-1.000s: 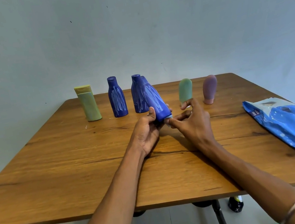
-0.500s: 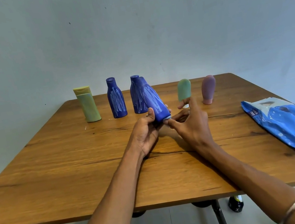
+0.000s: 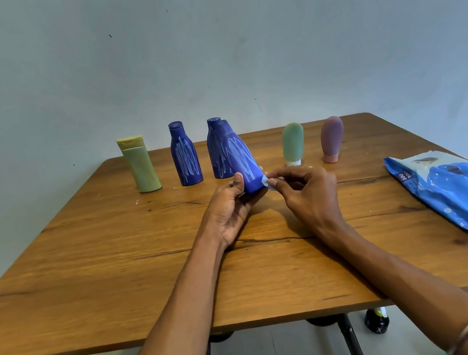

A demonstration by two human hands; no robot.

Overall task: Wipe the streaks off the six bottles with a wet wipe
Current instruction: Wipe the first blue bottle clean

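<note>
A: What is laid out, from the biggest down?

B: A wooden table (image 3: pixel 101 261) is seen, with a blue wet-wipe pack (image 3: pixel 458 195) lying well to the right of the fingers. Beyond the fingers, five bottles are stood in a row: a yellow-green bottle (image 3: pixel 140 168), a streaked blue bottle (image 3: pixel 185 157), a second blue bottle (image 3: pixel 216 152), a green tube (image 3: pixel 293 142) and a mauve tube (image 3: pixel 332 137).

A: And the one being worked?

B: A third blue bottle (image 3: pixel 240 157), scribbled with white streaks, is gripped near its base by the left hand (image 3: pixel 230 212), thumb curled on the near face, and tilted away from the wrist. A small wad of wet wipe (image 3: pixel 266 180) is pinched between the thumb and fingertips of the right hand (image 3: pixel 310 195), and is touching the bottle's lower edge.

A: What might be spoiled?

B: Little wiping appears done (most streaks remain). The wad is small, so chalk could merely be smeared. The held bottle's neck is tipped close to the standing one behind, which might be knocked over.
</note>
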